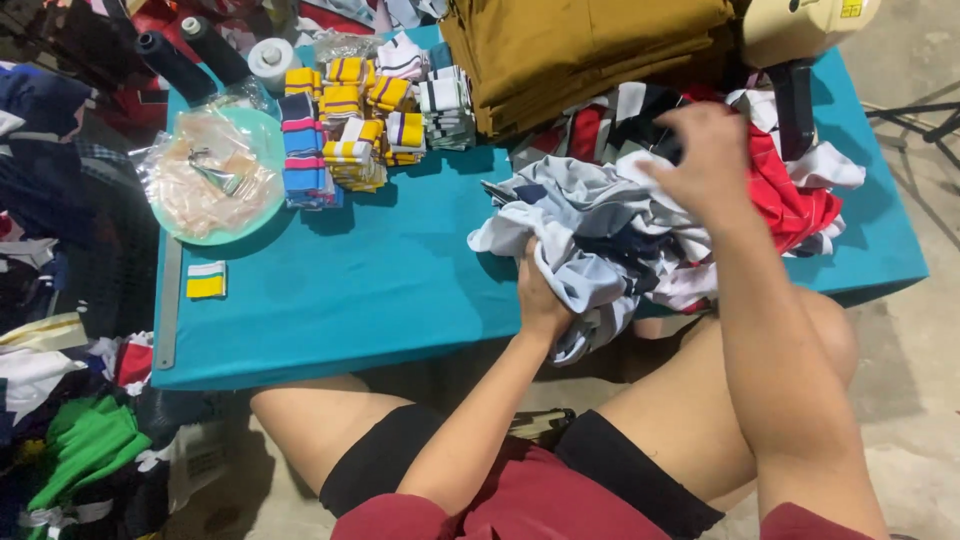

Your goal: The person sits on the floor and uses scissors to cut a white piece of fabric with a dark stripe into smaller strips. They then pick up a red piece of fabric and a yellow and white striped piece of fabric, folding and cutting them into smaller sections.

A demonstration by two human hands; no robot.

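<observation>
Head view: left hand [540, 300] is clenched on a fold of the loose grey, white and navy fabric heap [600, 235] at the teal table's [400, 290] near edge, pinning it while the right hand [705, 150] pinches a layer on top.

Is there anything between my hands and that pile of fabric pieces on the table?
Nothing visible. Both hands are already on the pile of fabric pieces: the left hand grips a grey-white piece at its near edge, and the right hand rests on top, beside the red cloth.
</observation>
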